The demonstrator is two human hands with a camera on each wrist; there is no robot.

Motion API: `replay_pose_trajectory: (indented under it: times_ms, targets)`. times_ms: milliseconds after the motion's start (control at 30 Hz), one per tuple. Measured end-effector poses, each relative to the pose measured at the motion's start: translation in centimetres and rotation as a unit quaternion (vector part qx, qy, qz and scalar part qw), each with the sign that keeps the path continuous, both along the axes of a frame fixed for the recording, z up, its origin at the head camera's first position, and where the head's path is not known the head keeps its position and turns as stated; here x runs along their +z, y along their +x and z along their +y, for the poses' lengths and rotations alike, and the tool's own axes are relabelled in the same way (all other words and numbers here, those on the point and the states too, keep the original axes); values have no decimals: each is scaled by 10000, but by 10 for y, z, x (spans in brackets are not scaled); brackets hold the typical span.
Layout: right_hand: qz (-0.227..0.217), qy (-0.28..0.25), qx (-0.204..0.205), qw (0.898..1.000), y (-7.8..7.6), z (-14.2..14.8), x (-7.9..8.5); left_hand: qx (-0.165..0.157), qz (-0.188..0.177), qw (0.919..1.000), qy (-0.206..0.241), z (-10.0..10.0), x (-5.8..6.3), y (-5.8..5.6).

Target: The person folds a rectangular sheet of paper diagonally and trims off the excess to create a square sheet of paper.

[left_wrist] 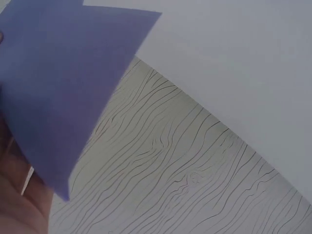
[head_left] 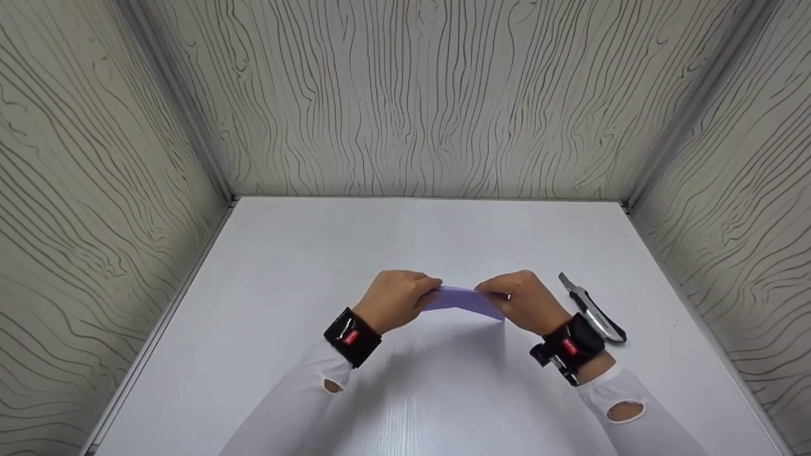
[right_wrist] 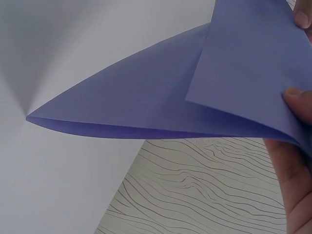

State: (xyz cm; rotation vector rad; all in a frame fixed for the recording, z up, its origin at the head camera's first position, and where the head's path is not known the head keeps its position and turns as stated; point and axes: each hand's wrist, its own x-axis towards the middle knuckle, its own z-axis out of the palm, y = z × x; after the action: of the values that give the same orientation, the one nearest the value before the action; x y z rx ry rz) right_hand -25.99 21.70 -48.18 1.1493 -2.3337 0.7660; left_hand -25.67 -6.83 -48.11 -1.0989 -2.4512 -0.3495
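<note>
A folded sheet of purple paper (head_left: 457, 297) is held up off the white table between both hands. My left hand (head_left: 399, 297) pinches its left end, and my right hand (head_left: 523, 301) pinches the right end between thumb and fingers. From the right wrist, the paper (right_wrist: 146, 92) shows a long pointed flap with parted layers and a shorter flap folded over it. The right thumb presses on the upper layer, fingers beneath. In the left wrist view the paper (left_wrist: 63, 87) spreads in front of the fingers, and most of that hand is cut off.
A grey and black utility knife (head_left: 595, 310) lies on the table just right of my right wrist, its blade end pointing away. The white table (head_left: 304, 240) is bounded by wood-patterned panels (head_left: 405, 101) at the back and sides.
</note>
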Motion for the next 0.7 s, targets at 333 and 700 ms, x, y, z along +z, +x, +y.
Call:
replay_pose_trajectory:
  times_ms: [333,700]
  targets:
    - [-100,50,-47,9999,-3,-2,-1,-136,46,9995,264,4,-6,-3]
    - [594,1291,-781,9868,4,-22,7,129,474,9985,248,13,-9,-4]
